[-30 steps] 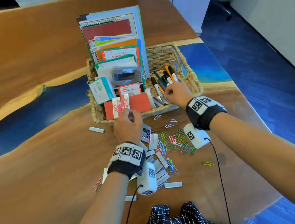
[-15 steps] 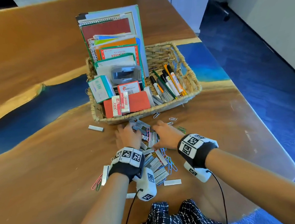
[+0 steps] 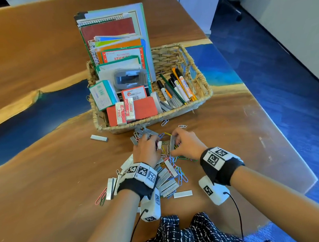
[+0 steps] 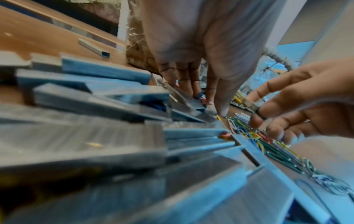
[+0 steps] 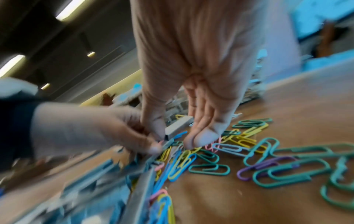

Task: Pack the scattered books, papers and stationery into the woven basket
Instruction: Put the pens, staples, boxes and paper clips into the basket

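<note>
The woven basket point(image 3: 200, 90) stands mid-table with notebooks and pads point(image 3: 112, 30) upright at its back and markers point(image 3: 179, 88) at its right. Just in front of it lies a heap of silver staple strips point(image 3: 165, 180) and coloured paper clips point(image 3: 180, 174). Both hands are in the heap. My left hand point(image 3: 150, 141) curls its fingers and thumb around staple strips point(image 4: 187, 103). My right hand point(image 3: 175, 142) pinches one staple strip point(image 5: 178, 125) between thumb and fingers, tilted up off the table. Paper clips point(image 5: 249, 151) spread to the right of it.
A lone staple strip point(image 3: 99, 138) lies left of the basket's front, another point(image 3: 182, 194) near my wrists. Clips point(image 3: 101, 198) lie at the heap's left. The table's right edge point(image 3: 284, 148) drops to blue floor. A stapler point(image 3: 130, 79) and erasers point(image 3: 125, 112) fill the basket's left.
Both hands drew back from the basket to the heap on the table. The right hand left the markers and picked up a staple strip; the left closed on strips.
</note>
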Action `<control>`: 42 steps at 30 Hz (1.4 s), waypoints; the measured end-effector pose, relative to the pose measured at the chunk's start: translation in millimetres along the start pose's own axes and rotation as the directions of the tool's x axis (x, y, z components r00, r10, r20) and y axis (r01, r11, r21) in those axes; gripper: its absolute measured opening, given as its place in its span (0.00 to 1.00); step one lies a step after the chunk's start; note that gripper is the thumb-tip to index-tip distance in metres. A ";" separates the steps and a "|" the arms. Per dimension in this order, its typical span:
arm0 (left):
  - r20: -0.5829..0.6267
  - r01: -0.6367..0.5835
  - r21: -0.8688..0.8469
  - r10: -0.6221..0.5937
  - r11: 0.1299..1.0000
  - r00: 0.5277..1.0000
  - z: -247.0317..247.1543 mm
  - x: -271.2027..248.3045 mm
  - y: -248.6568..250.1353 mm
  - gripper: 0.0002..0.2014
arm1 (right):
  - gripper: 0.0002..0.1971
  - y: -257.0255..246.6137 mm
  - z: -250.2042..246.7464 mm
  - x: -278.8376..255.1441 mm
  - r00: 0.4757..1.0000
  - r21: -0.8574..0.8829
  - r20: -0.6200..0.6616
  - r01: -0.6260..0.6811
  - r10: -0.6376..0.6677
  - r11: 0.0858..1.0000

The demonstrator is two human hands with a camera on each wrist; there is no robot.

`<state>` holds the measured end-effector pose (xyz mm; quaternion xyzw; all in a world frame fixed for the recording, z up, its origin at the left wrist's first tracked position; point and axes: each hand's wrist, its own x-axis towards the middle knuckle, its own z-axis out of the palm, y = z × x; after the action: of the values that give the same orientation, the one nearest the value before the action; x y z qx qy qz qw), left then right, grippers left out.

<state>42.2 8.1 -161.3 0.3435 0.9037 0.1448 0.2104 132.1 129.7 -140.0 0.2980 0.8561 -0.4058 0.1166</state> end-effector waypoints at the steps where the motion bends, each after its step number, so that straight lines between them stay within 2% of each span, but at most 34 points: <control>1: 0.004 0.006 0.021 -0.007 1.000 1.000 0.0 1.0 1.4 0.19 | 0.27 2.3 -2.2 -1.4 1.000 0.074 0.022 -0.019 0.018 0.997; 4: 0.034 0.032 0.075 -0.034 0.997 0.999 0.7 4.1 7.7 0.20 | 0.23 7.9 -5.5 -2.9 0.995 0.225 0.074 -0.085 0.070 0.971; 6: 0.047 0.039 0.063 -0.042 0.997 0.998 1.6 6.4 11.4 0.18 | 0.19 10.5 -5.6 0.2 0.993 0.211 0.056 -0.111 0.101 0.971; 9: 0.044 0.036 0.037 -0.038 0.999 0.998 1.7 8.1 15.1 0.14 | 0.18 11.6 -4.2 5.7 0.997 0.086 0.005 -0.080 0.080 0.993; 12: 0.031 0.029 0.011 -0.030 1.000 0.999 0.6 8.2 16.2 0.12 | 0.18 9.3 -3.9 6.8 0.998 -0.088 -0.025 0.052 -0.054 0.995; 15: 0.008 0.022 -0.047 -0.022 0.999 1.000 0.7 9.6 13.8 0.09 | 0.15 8.7 0.4 5.9 0.976 -0.336 0.085 0.219 -0.202 0.916; 18: -0.035 0.023 -0.100 -0.027 0.995 0.999 1.6 11.1 12.3 0.07 | 0.10 11.1 3.6 6.8 0.964 -0.395 0.142 0.262 -0.223 0.880; 22: -0.131 -0.022 -0.165 0.000 0.986 0.991 -3.1 11.6 15.6 0.04 | 0.08 9.5 -10.1 5.7 0.959 -0.360 0.124 0.283 -0.254 0.889; 24: -0.165 -0.080 -0.250 0.039 0.965 0.986 -6.3 12.2 18.2 0.04 | 0.07 9.1 -22.8 3.7 0.951 -0.320 0.112 0.308 -0.287 0.896; 27: -0.215 -0.151 -0.463 0.054 0.873 0.975 -13.6 10.4 25.1 0.03 | 0.06 13.2 -41.6 1.7 0.969 -0.184 0.051 0.247 -0.242 0.951; 29: -0.241 -0.156 -0.504 0.035 0.850 0.970 -16.6 9.8 28.0 0.06 | 0.05 16.0 -51.0 0.0 0.982 -0.071 0.031 0.189 -0.187 0.979; 32: -0.252 -0.170 -0.504 0.044 0.847 0.967 -14.7 10.1 25.7 0.11 | 0.05 14.3 -61.7 -1.5 0.981 0.056 -0.020 0.195 -0.194 0.979; 35: -0.195 -0.139 -0.492 0.047 0.859 0.980 -11.2 14.1 23.4 0.09 | 0.10 1.1 -75.4 1.7 0.969 0.221 -0.136 0.232 -0.206 0.947; 38: -0.044 -0.059 -0.404 0.045 0.913 0.998 -11.2 21.3 23.7 0.06 | 0.19 -22.5 -95.4 12.2 0.932 0.320 -0.309 0.290 -0.189 0.902; 40: 0.014 -0.026 -0.361 0.033 0.932 0.999 -11.2 24.5 24.7 0.06 | 0.22 -35.5 -108.7 27.0 0.895 0.268 -0.417 0.286 -0.157 0.920; 42: 0.031 -0.012 -0.355 0.025 0.935 0.999 -11.5 26.5 25.6 0.06 | 0.20 -44.2 -116.8 47.5 0.897 0.149 -0.423 0.208 -0.128 0.967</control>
<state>33.2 43.4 -148.4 0.3111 0.8557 0.3014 0.2832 72.5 217.0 -58.2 0.3108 0.8412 -0.4230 -0.1300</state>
